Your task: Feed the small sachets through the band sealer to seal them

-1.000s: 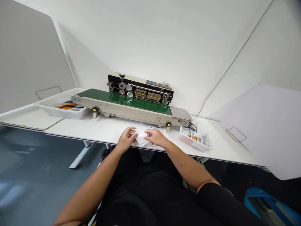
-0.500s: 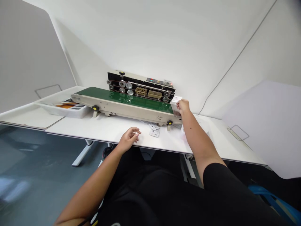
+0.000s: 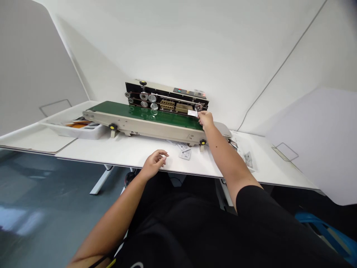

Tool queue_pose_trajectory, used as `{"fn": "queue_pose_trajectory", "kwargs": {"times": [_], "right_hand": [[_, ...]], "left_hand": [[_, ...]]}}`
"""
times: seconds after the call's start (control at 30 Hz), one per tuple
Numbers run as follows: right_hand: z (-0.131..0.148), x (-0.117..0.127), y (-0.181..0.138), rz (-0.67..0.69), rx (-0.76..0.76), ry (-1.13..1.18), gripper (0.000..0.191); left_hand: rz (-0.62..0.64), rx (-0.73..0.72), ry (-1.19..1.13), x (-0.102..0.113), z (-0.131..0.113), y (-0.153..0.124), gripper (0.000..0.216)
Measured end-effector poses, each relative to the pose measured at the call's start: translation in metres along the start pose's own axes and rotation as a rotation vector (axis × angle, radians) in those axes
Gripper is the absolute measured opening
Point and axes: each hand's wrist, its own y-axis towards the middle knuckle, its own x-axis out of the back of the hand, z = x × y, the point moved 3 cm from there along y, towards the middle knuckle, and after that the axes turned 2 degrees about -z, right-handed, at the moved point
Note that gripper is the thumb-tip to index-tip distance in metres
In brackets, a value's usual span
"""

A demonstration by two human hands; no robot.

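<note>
On my feed, the room is white panelling with grey side panels, over a blue-grey floor. A long white table (image 3: 117,154) runs across the view, and the operator sits at its near edge in a black short-sleeved top (image 3: 251,208).

A continuous band sealer (image 3: 145,124) stands towards the far side of the table. Its green conveyor belt (image 3: 145,113) runs left to right in front of a black upright sealing head (image 3: 164,97), with exposed wheels and a small control panel (image 3: 181,90) along the top. The machine sits on feet with yellow knobs (image 3: 113,126).

The right hand (image 3: 205,120) is stretched out to the far right end of the belt, its fingertips (image 3: 199,115) pinching a small white sachet (image 3: 192,113). The sachet sits over the far edge of the belt, just beside the last wheel of the sealing head. I can't tell from here whether it touches the belt.

The left hand (image 3: 154,164) lies at the near edge of the table, with its fingers (image 3: 163,156) relaxed and slightly curled, gripping nothing.

Two printed sachets (image 3: 184,154) lie on the table just in front of the sealer, between the hands. To the far left, a white tray (image 3: 75,133) holds orange and dark packets. A grey packet (image 3: 248,159) lies to the right, and part of a blue chair (image 3: 326,229) shows below the table's right end.
</note>
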Motion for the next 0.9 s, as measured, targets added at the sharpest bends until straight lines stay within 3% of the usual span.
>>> {"fn": "queue_pose_trajectory", "kwargs": {"times": [0.1,0.13,0.23,0.3,0.4,0.5,0.6,0.73,0.9], "right_hand": [[0.002,0.007,-0.047,-0.150,0.430,-0.132,0.029],[-0.003,0.007,-0.068,-0.119,0.552,-0.174,0.032],[-0.031,-0.002,-0.135,0.213,0.737,-0.369,0.032],[-0.059,-0.010,-0.168,0.365,0.688,-0.594,0.040],[-0.097,-0.020,-0.195,0.537,0.463,-0.880,0.071],[-0.115,-0.031,-0.204,0.630,0.428,-0.888,0.061],[-0.116,-0.038,-0.205,0.599,0.515,-0.734,0.045],[-0.114,-0.036,-0.206,0.532,0.511,-0.546,0.026],[-0.111,-0.011,-0.201,0.205,0.441,-0.207,0.029]], "left_hand": [[0.002,-0.005,0.008,0.000,0.000,0.000,0.032],[0.003,-0.005,0.010,0.000,0.000,0.000,0.032],[0.008,-0.001,0.025,-0.001,-0.002,0.000,0.033],[0.012,0.001,0.044,-0.001,-0.002,0.001,0.034],[0.015,-0.008,0.076,-0.001,-0.002,0.001,0.034],[0.017,-0.011,0.112,-0.001,-0.002,0.002,0.034],[0.019,-0.015,0.137,-0.001,-0.003,0.001,0.032],[0.010,-0.028,0.142,-0.002,-0.007,0.001,0.030],[-0.012,-0.022,0.135,-0.001,-0.007,0.003,0.030]]}}
